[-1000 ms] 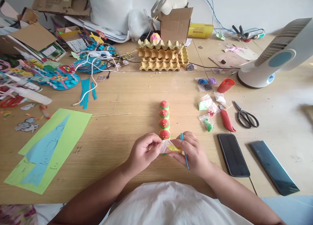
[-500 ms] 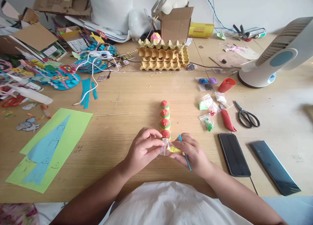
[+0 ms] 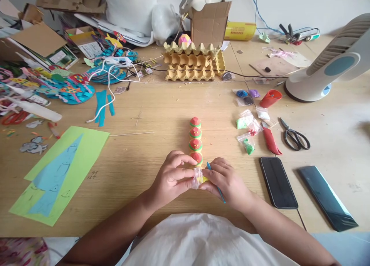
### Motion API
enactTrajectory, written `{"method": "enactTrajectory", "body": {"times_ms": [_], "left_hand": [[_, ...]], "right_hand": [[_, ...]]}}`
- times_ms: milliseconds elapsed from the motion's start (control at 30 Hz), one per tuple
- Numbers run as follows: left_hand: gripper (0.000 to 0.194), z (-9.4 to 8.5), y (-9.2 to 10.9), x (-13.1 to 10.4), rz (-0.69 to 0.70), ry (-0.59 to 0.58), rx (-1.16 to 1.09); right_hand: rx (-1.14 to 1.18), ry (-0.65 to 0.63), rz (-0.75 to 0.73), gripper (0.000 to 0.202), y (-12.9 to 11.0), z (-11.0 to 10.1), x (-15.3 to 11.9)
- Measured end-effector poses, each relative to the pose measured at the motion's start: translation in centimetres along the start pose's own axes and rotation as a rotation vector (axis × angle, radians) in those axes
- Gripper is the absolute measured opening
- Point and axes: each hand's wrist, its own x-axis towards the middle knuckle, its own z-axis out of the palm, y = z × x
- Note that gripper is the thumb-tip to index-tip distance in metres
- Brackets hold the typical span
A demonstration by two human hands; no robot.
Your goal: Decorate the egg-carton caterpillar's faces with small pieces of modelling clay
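Between my hands is a small clear plastic bag [image 3: 197, 179] with yellow clay [image 3: 204, 179] in it. My left hand [image 3: 172, 175] pinches the bag's left end between thumb and fingers. The fingers of my right hand [image 3: 226, 181] close on its yellow end, and a thin blue modelling tool [image 3: 221, 194] is tucked in the same hand, slanting down. Just beyond my fingertips, a row of several red domed pieces with green and yellow rims [image 3: 195, 144] runs away from me. Yellow dots show on some of them. My left fingers partly cover the nearest.
Small bags of coloured clay [image 3: 246, 119], a red cup [image 3: 271, 98], a red-handled knife [image 3: 271, 140], scissors [image 3: 294, 134] and a phone [image 3: 278, 182] lie on the right. Green paper [image 3: 95, 138] lies left. Egg cartons [image 3: 189, 74] stand behind, a white fan [image 3: 323, 73] at right.
The bag has bunched up between my hands, with less yellow clay showing. The blue tool has tilted slightly in my right hand. The view has shifted a little.
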Motion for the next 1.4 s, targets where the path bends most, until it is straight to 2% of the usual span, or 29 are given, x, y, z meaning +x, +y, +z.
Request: {"method": "enactTrajectory", "body": {"times_ms": [133, 300, 833, 933, 1067, 1200, 1400], "left_hand": [[0.010, -0.1, 0.3, 0.1, 0.051, 0.043, 0.051], [0.013, -0.2, 0.4, 0.1, 0.050, 0.082, 0.072], [0.015, 0.2, 0.6, -0.1, -0.006, 0.074, -0.035], [0.014, 0.2, 0.3, -0.4, -0.105, 0.103, -0.131], [0.014, 0.3, -0.3, -1.1, -0.307, 0.235, -0.362], [0.018, 0.5, -0.2, -1.4, -0.351, 0.222, -0.487], [0.016, 0.8, 0.3, -1.2, -0.455, 0.199, -0.536]], "right_hand": [[0.014, 0.023, 0.015, 0.033, -0.1, 0.1, -0.1], [0.014, 0.031, 0.024, 0.032, -0.1, 0.1, -0.2], [0.051, 0.041, 0.037, 0.031, -0.2, 0.1, -0.2], [0.077, 0.057, 0.076, 0.027, -0.3, 0.0, -0.2], [0.113, 0.083, 0.148, 0.024, -0.2, -0.1, -0.3], [0.227, 0.108, 0.258, 0.016, -0.5, -0.2, -0.2], [0.585, 0.101, 0.447, 0.018, -1.1, -1.0, 0.4]]}}
